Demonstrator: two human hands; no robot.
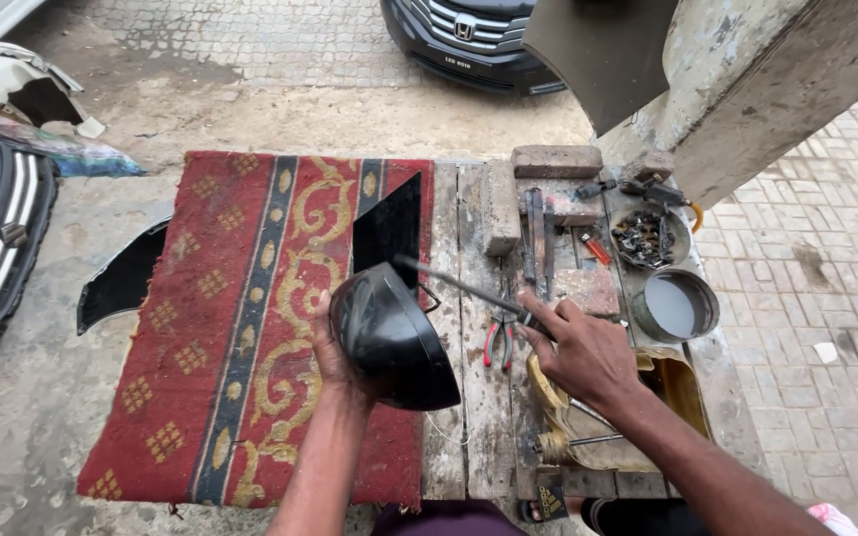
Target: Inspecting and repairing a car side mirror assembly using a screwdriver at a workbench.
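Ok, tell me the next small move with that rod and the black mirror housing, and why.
Probably ease the rod tip further into the black mirror housing: the right hand grips its near end, the tip meets the housing's upper edge, and the left hand braces it from below.

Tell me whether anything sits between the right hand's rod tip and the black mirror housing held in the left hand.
Nothing visible does. The right hand holds the thin metal rod, whose tip already reaches the black mirror housing held up by the left hand. The red-handled pliers lie below on the wooden bench, off that line.
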